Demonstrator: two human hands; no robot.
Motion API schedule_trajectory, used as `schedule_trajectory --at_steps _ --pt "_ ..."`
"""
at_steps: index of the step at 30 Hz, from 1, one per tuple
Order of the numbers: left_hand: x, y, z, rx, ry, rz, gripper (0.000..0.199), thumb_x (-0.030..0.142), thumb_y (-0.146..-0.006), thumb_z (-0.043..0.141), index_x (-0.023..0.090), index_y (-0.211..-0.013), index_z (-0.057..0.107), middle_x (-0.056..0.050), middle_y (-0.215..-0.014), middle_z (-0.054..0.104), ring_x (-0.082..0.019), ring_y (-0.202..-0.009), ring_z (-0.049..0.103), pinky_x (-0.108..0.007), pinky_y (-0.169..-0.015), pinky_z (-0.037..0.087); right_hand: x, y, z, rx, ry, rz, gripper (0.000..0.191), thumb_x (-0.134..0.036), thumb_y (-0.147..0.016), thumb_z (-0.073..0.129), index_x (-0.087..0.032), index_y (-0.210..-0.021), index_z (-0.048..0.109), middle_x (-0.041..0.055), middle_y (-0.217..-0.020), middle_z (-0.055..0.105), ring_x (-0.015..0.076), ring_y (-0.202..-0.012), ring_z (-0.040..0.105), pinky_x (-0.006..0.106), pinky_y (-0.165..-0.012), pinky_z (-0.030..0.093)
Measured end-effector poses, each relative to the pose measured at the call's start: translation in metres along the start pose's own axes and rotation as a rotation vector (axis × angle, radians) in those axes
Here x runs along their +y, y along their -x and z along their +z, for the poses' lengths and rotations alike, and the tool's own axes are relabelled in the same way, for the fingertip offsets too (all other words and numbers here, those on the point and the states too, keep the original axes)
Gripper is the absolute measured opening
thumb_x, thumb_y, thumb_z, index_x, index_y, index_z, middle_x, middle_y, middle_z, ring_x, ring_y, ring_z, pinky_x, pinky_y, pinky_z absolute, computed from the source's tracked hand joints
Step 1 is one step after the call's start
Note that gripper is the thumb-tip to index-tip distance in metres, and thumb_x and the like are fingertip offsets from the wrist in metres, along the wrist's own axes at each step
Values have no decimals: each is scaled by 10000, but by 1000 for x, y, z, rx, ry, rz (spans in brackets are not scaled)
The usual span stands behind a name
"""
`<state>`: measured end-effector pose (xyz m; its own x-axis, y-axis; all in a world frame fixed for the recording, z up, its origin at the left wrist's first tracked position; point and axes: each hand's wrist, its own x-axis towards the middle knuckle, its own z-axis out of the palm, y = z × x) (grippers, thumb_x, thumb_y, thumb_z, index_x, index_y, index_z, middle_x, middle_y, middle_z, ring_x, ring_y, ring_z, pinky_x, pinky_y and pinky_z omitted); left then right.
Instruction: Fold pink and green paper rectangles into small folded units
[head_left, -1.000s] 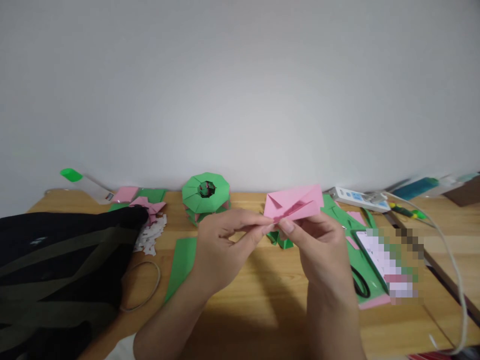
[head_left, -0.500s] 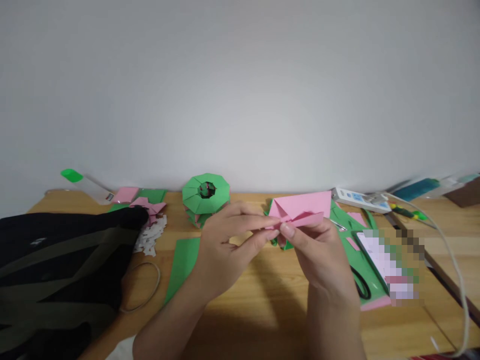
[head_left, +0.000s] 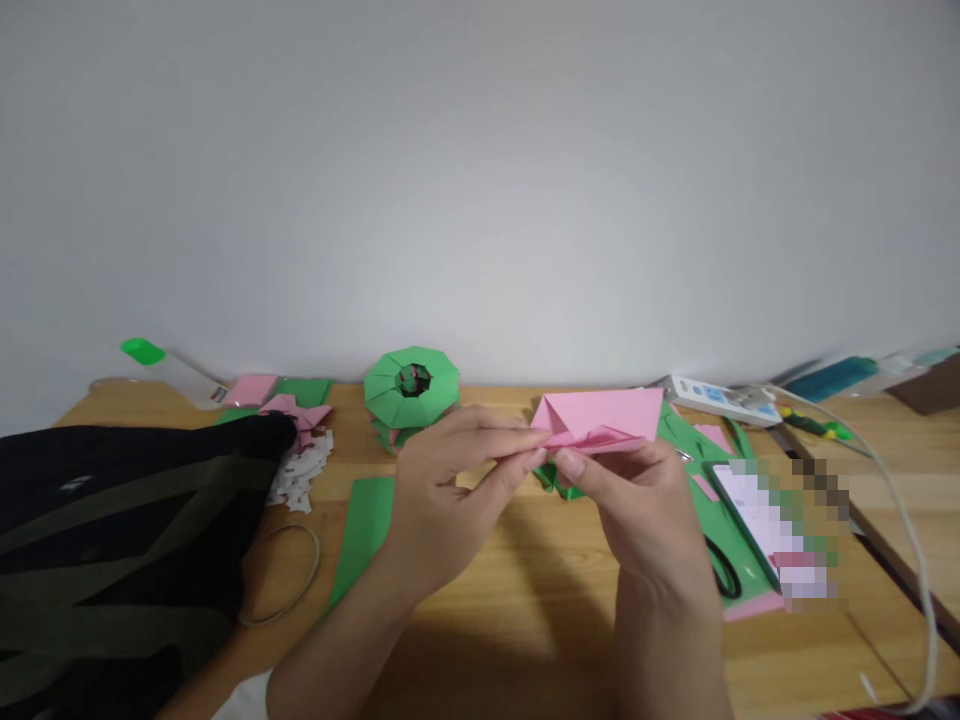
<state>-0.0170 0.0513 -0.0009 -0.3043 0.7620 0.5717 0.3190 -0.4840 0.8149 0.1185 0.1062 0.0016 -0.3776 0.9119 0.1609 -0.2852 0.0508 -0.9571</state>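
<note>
A folded sheet of pink paper (head_left: pixel 600 412) is held up over the table between both hands. My left hand (head_left: pixel 457 500) pinches its left corner between thumb and fingers. From below and the right, my right hand (head_left: pixel 637 510) grips the near edge, its thumb on the front and its other fingers mostly hidden behind the paper. A creased flap stands slightly raised along that near edge. Behind my left hand is a round green and pink folded-paper model (head_left: pixel 412 390) with a hole in its top. Part of a flat green paper (head_left: pixel 360 540) shows beside my left forearm.
Dark cloth (head_left: pixel 127 560) covers the left of the table, near white paper scraps (head_left: pixel 304 475) and pink folded pieces (head_left: pixel 296 415). On the right lie a phone (head_left: pixel 750 520), green paper, a power strip (head_left: pixel 720 398) and a white cable (head_left: pixel 911 540). A wall closes the back.
The raised flap of the pink paper now lies flatter against the rest of the sheet. Both hands have shifted slightly left, still pinching it.
</note>
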Motion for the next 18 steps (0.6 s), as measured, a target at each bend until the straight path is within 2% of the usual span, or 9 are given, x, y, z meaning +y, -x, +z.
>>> schedule_trajectory --at_steps 8,12,18 --pt "-3 -1 1 18 16 80 205 50 -768 674 220 -853 751 0 -773 739 -115 -700 647 -222 -638 512 3 1 1 18 13 -38 108 -175 -669 784 -279 -694 769 -28 -690 753 102 -577 656 197 -559 553" --pt "-4 -1 2 27 36 70 192 47 -766 676 209 -840 748 2 -752 729 -105 -691 642 -219 -640 512 3 1 2 38 17 -48 114 -166 -666 782 -277 -688 765 -30 -685 745 92 -558 631 191 -536 535" --pt "-2 1 2 41 39 25 177 63 -761 684 215 -821 750 0 -758 737 -117 -697 648 -235 -639 516 5 1 2 80 41 -28 67 -214 -646 801 -241 -616 748 -32 -540 660 77 -482 542 185 -466 472"
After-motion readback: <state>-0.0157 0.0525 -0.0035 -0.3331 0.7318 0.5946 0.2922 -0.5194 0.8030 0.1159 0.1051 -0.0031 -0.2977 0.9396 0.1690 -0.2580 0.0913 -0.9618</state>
